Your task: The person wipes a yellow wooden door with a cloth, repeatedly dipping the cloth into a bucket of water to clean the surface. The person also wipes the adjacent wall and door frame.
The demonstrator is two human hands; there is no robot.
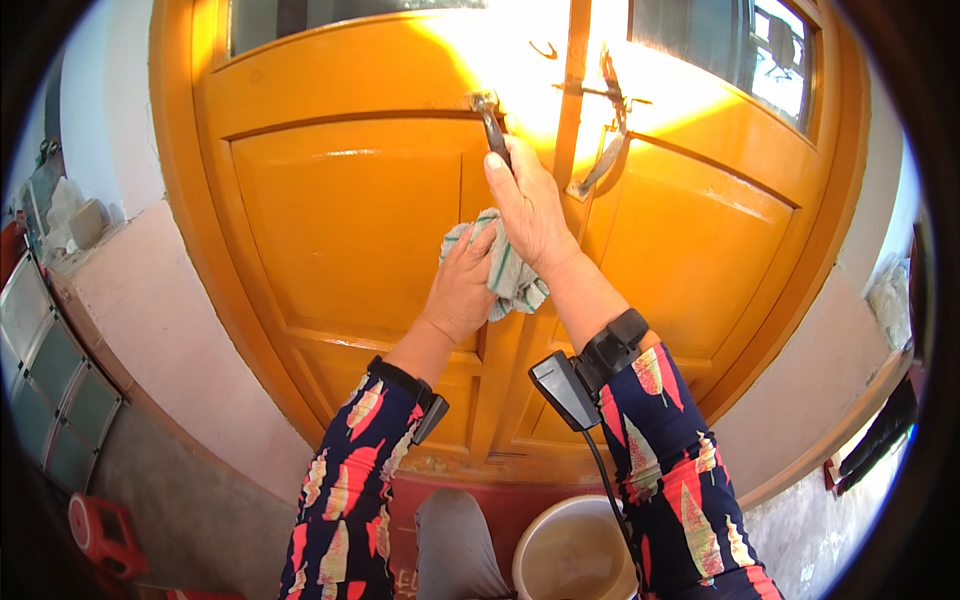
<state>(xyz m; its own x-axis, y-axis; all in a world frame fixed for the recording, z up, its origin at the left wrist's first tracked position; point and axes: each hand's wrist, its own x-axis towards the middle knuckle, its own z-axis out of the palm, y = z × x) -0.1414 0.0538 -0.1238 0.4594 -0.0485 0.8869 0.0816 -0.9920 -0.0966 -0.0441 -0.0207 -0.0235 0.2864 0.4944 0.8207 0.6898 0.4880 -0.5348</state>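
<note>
My right hand (pixel 537 212) is closed around the dark pull handle (pixel 491 122) on the left leaf of an orange wooden double door (pixel 350 220). Just below it, my left hand (pixel 460 292) presses a bunched white cloth with green stripes (pixel 516 284) near the leaf's inner edge. Part of the cloth hangs under my right wrist, and my left fingers partly cover it. On the right leaf is a second curved handle (pixel 604 165), with a metal bolt (pixel 605 93) above it. Neither hand touches these.
Below my right arm stands a pale bucket (pixel 530 530) holding cloudy water. A black cable (pixel 604 465) hangs from the device on my right forearm. A red plastic stool (pixel 105 535) is at the lower left, near a framed panel (pixel 60 370). Pinkish wall ledges flank the door.
</note>
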